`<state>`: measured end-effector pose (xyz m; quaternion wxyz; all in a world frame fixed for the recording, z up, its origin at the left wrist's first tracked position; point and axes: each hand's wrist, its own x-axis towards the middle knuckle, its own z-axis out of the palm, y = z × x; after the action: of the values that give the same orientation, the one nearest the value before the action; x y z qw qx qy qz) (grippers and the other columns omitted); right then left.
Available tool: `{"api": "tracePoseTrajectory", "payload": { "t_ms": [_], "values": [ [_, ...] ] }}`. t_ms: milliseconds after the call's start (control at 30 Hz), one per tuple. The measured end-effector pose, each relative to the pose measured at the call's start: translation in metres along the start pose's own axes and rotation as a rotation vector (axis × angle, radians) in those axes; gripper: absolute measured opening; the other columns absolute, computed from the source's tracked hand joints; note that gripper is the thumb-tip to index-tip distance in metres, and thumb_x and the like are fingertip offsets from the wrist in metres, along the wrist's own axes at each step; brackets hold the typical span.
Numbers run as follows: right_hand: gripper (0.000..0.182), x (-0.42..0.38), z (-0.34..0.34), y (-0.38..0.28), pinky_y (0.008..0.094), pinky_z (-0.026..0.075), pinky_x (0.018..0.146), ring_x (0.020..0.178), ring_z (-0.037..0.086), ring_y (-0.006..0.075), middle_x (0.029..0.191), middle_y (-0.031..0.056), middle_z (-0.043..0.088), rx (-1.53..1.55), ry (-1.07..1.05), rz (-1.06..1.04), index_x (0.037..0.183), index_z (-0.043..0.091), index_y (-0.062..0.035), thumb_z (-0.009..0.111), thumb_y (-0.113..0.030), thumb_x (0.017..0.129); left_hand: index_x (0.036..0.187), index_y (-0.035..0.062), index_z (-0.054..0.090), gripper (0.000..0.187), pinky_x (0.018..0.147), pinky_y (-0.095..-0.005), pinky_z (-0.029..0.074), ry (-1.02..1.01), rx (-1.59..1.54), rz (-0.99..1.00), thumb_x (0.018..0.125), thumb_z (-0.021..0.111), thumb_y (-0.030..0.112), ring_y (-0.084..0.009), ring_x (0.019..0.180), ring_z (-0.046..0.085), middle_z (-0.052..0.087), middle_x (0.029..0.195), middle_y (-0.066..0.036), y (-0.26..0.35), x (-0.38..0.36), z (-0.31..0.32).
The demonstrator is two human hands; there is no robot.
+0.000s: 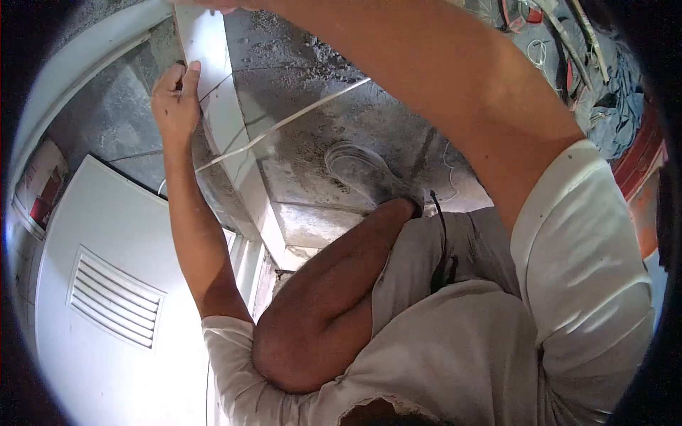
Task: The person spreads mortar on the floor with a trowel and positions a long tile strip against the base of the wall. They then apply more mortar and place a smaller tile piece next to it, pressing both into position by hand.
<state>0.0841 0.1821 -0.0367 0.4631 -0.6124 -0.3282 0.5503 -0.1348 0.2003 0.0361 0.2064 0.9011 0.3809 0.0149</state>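
Note:
My left hand (176, 99) is raised beside the left edge of a long white board (229, 113), its fingers curled and thumb pointing up. Something small and dark shows at the fingertips, too little to name. Across the top reaches my right arm, and my right hand (220, 4) is at the upper end of the board, mostly cut off by the frame edge, so its grip is hidden. A thin pale cable (284, 122) crosses over the board below my left hand.
A white door with a louvred vent (117, 297) stands at lower left. My bent leg and a dusty shoe (359, 170) rest on the rough grey floor (291, 92). Tools, wires and a blue cloth (619, 106) lie at upper right.

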Motion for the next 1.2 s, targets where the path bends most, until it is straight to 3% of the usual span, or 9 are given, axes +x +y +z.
{"api": "tracePoseTrajectory", "payload": {
  "t_ms": [100, 167, 233, 367, 667, 733, 967, 1033, 1200],
  "values": [
    [0.091, -0.002, 0.033, 0.034, 0.0365, 0.038, 0.105, 0.125, 0.049, 0.0345, 0.133, 0.0222, 0.052, 0.315, 0.051, -0.356, 0.151, 0.012, -0.0072, 0.062, -0.047, 0.087, 0.068, -0.0019, 0.046, 0.039, 0.061, -0.0383, 0.038, -0.1, -0.096, -0.097, 0.088, 0.064, 0.027, -0.0283, 0.06, 0.041, 0.045, 0.064, -0.015, 0.0, 0.003, -0.006],
    [0.085, -0.009, 0.032, 0.037, 0.0366, 0.039, 0.104, 0.123, 0.051, 0.034, 0.132, 0.0197, 0.054, -0.037, 0.291, -0.321, 0.149, 0.018, -0.0043, 0.062, -0.045, 0.088, 0.069, -0.0025, 0.046, 0.04, 0.061, -0.0376, 0.038, -0.101, -0.126, -0.123, 0.088, 0.064, 0.028, -0.0273, 0.06, 0.04, 0.045, 0.064, -0.015, 0.007, 0.004, -0.008],
    [0.082, -0.017, 0.014, 0.03, 0.038, 0.038, 0.105, 0.124, 0.05, 0.0343, 0.133, 0.0225, 0.052, -0.082, 0.229, -0.264, 0.146, 0.027, -0.0002, 0.063, -0.046, 0.088, 0.07, -0.0021, 0.048, 0.037, 0.062, -0.0382, 0.039, -0.117, -0.041, -0.17, 0.088, 0.064, 0.027, -0.0301, 0.062, 0.045, 0.048, 0.066, -0.017, 0.018, 0.002, -0.012],
    [0.096, -0.003, -0.001, 0.031, 0.0411, 0.04, 0.104, 0.123, 0.05, 0.0395, 0.132, 0.0296, 0.049, -0.023, 0.269, -0.225, 0.145, 0.027, 0.0022, 0.065, -0.057, 0.08, 0.069, -0.001, 0.049, 0.034, 0.062, -0.0411, 0.039, -0.014, 0.013, -0.005, 0.088, 0.062, 0.025, -0.0341, 0.062, 0.049, 0.05, 0.066, -0.018, 0.015, 0.003, -0.01],
    [0.079, 0.037, -0.04, 0.006, 0.0392, 0.043, 0.099, 0.121, 0.053, 0.0354, 0.131, 0.0233, 0.053, -0.184, 0.416, -0.262, 0.144, 0.037, -0.0092, 0.063, -0.053, 0.083, 0.067, -0.0003, 0.047, 0.033, 0.059, -0.0447, 0.035, 0.028, 0.07, 0.05, 0.087, 0.062, 0.02, -0.0361, 0.064, 0.046, 0.048, 0.065, -0.017, 0.023, 0.001, -0.011],
    [0.082, 0.038, -0.054, -0.014, 0.0419, 0.04, 0.103, 0.122, 0.05, 0.039, 0.129, 0.0276, 0.053, -0.242, 0.333, -0.119, 0.143, 0.034, -0.0001, 0.06, -0.052, 0.086, 0.068, 0.0001, 0.049, 0.03, 0.06, -0.0451, 0.036, 0.031, 0.108, 0.049, 0.086, 0.063, 0.02, -0.0364, 0.064, 0.047, 0.05, 0.065, -0.017, 0.025, 0.002, -0.012],
    [0.08, 0.066, -0.06, -0.025, 0.0413, 0.045, 0.097, 0.112, 0.058, 0.0384, 0.117, 0.028, 0.06, -0.197, 0.359, -0.151, 0.137, 0.042, 0.0035, 0.06, -0.054, 0.085, 0.074, 0.0062, 0.057, 0.022, 0.069, -0.0459, 0.039, 0.02, 0.111, 0.011, 0.086, 0.062, 0.024, -0.0363, 0.077, 0.054, 0.06, 0.077, -0.014, 0.02, -0.001, -0.012],
    [0.079, 0.074, -0.052, -0.016, 0.0328, 0.051, 0.072, 0.083, 0.06, 0.0195, 0.1, 0.0134, 0.062, -0.122, 0.414, -0.167, 0.14, 0.039, 0.0038, 0.067, -0.047, 0.085, 0.076, 0.0061, 0.057, 0.021, 0.069, -0.0459, 0.038, 0.013, 0.14, 0.02, 0.086, 0.061, 0.024, -0.0362, 0.078, 0.055, 0.06, 0.078, -0.013, 0.021, -0.001, -0.012],
    [0.081, 0.072, -0.047, -0.009, 0.0327, 0.053, 0.066, 0.082, 0.061, 0.0182, 0.103, 0.0125, 0.062, 0.023, 0.363, -0.163, 0.142, 0.035, 0.0035, 0.067, -0.045, 0.086, 0.075, 0.0062, 0.056, 0.022, 0.068, -0.0456, 0.038, 0.014, 0.113, 0.006, 0.086, 0.061, 0.024, -0.036, 0.078, 0.054, 0.059, 0.078, -0.013, 0.022, -0.002, -0.012]
  ]
}}
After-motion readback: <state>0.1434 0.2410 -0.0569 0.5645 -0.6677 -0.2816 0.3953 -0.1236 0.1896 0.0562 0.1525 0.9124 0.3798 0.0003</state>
